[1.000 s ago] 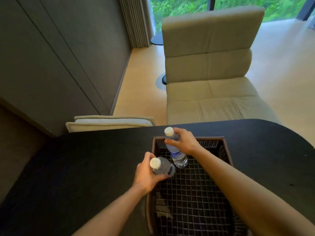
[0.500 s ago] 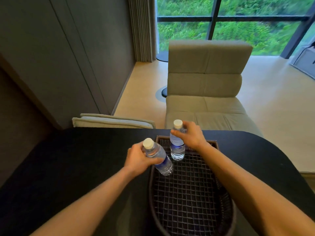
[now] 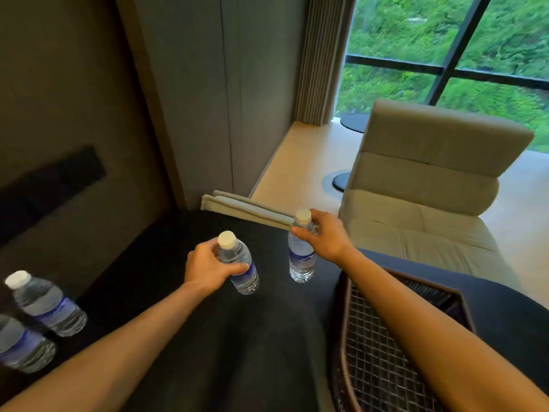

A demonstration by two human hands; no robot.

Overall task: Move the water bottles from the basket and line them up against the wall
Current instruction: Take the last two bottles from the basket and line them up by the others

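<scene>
Head view: your left hand [image 3: 208,267] has its grip around a ribbed clear plastic bottle [image 3: 239,264]; your right hand [image 3: 325,236] grasps another bottle [image 3: 300,257]; both hang over the matte black worktop [image 3: 237,352], left of the wire-mesh basket [image 3: 383,367].

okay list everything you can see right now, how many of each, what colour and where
water bottles in hand: 2, clear with white caps and blue labels, one in the left hand, one in the right hand, over the table
water bottles by the wall: 2, same kind, far left of the table
table: 1, black, foreground
basket: 1, dark wire mesh, on the table at right, no bottles visible inside
lounge chair: 1, beige, beyond the table
folded cushion: 1, beige, behind the table edge
curtain: 1, grey, beside the window
left hand: 1, gripping a bottle
right hand: 1, gripping a bottle
</scene>
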